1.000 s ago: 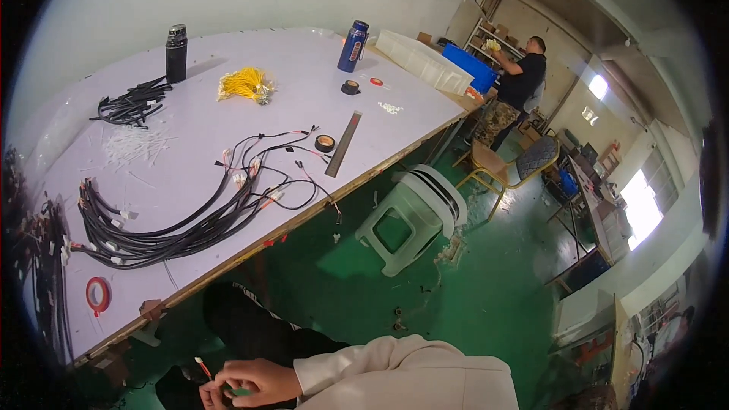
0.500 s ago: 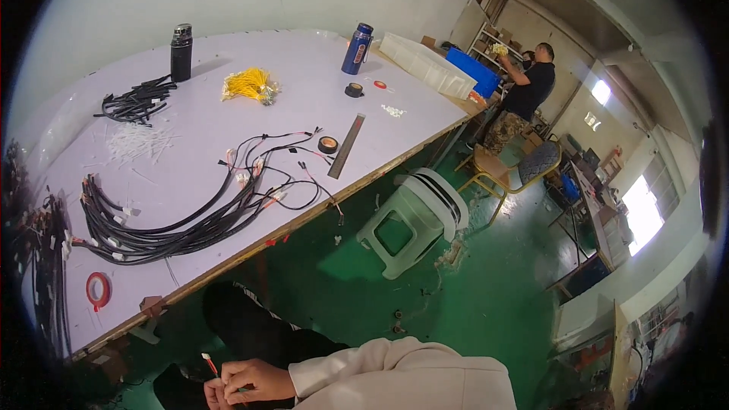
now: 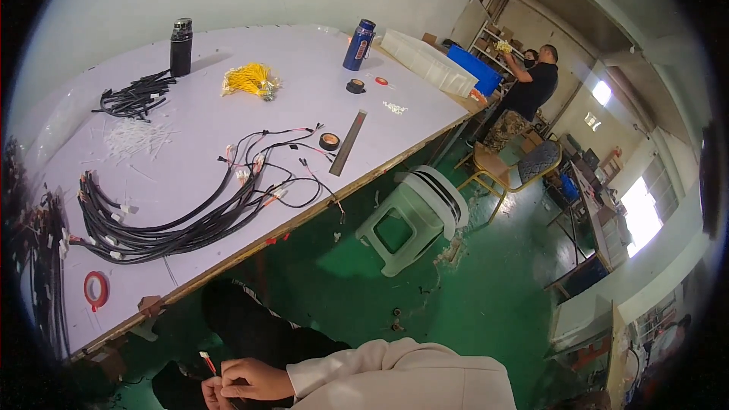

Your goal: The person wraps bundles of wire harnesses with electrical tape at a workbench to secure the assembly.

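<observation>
Low in the picture, over my lap, my right hand [image 3: 258, 380] and my left hand [image 3: 213, 394] are close together, fingers pinched. A short wire lead [image 3: 209, 365] with red and dark strands and a small white connector rises out of the left fingers. What the right fingers pinch is mostly hidden; they seem to be on the same lead. On the table to the left lies a bundle of black cables [image 3: 152, 238], with thin leads and white connectors at its ends. A roll of red tape [image 3: 96, 291] rests near the table's edge.
The white table [image 3: 304, 99] bears yellow wires [image 3: 250, 80], white cable ties [image 3: 137, 139], black tubes [image 3: 135, 99], a steel ruler [image 3: 348, 143], black tape [image 3: 329, 141] and two flasks. Stacked stools [image 3: 410, 216] stand on the green floor. Beyond, a person [image 3: 535, 83] holds something yellowish.
The view has shifted very slightly. My hands stay together at the lead, with only a small movement of the fingers.
</observation>
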The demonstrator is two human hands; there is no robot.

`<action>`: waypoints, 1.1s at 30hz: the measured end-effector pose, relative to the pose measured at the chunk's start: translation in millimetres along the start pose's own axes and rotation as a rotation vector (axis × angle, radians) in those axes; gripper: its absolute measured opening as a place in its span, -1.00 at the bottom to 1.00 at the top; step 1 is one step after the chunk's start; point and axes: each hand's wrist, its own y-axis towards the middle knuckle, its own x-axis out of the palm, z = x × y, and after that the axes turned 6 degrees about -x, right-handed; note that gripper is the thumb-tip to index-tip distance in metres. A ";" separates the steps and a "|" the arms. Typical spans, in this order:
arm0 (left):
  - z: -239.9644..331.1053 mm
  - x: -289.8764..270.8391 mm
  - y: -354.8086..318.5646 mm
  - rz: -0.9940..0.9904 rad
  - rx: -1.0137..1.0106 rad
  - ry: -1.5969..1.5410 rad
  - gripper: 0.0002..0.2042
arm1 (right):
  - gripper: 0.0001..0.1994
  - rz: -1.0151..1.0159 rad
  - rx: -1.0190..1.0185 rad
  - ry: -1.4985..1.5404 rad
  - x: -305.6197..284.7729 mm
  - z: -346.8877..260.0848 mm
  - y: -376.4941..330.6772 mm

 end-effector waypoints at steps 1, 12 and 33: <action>-1.8 -0.8 0.7 0.022 -0.032 -0.008 -0.84 | -0.76 0.000 0.001 0.000 0.2 0.6 -0.5; 26.5 21.5 -1.3 0.056 0.145 0.278 -0.87 | -0.68 0.076 0.407 0.593 -3.3 -3.0 0.3; 50.9 24.6 -6.6 0.261 -0.112 -0.204 -0.91 | -0.83 -0.013 0.440 0.668 -33.0 -1.3 -11.0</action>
